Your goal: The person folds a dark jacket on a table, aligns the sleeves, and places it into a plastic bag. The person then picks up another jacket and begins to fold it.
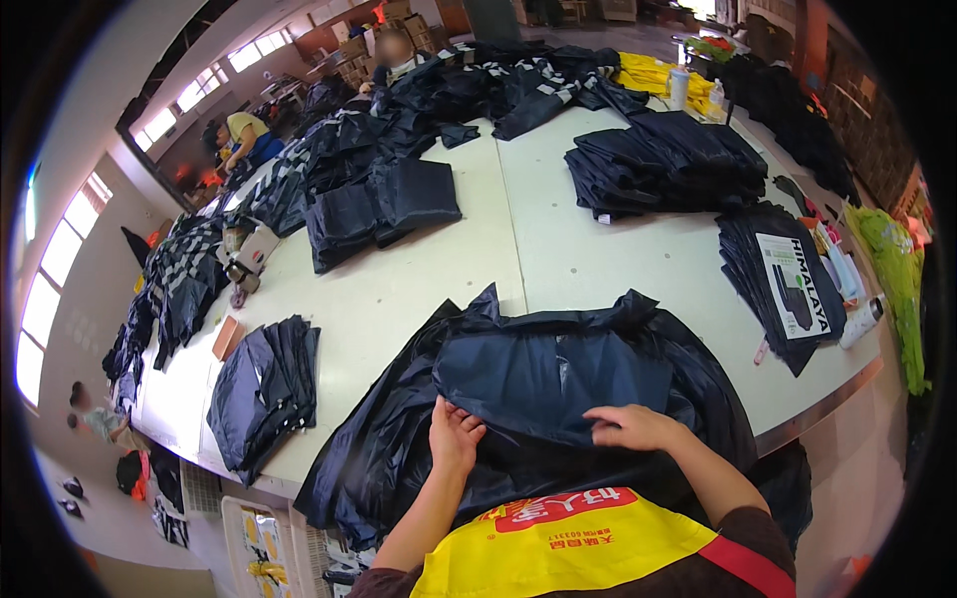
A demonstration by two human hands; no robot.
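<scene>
A dark navy garment of thin, shiny fabric (pixel 558 374) is spread on the table in front of me, its lower part hanging over the near edge. My left hand (pixel 456 434) has its fingers closed on the edge of the garment's smoother middle panel. Further right, my right hand (pixel 635 429) is just over the same panel, its fingers apart and slightly smeared by motion. Whether its fingertips touch the cloth, I cannot tell. Loose folds bunch up around both sides of the panel.
On the pale table (pixel 399 284) lie folded dark stacks at left (pixel 267 394), centre (pixel 384 204) and right (pixel 663 164). A stack topped by a printed packet (pixel 793 284) is near the right edge. Bottles (pixel 678 88) stand behind. Another person (pixel 242 140) bends at the far left.
</scene>
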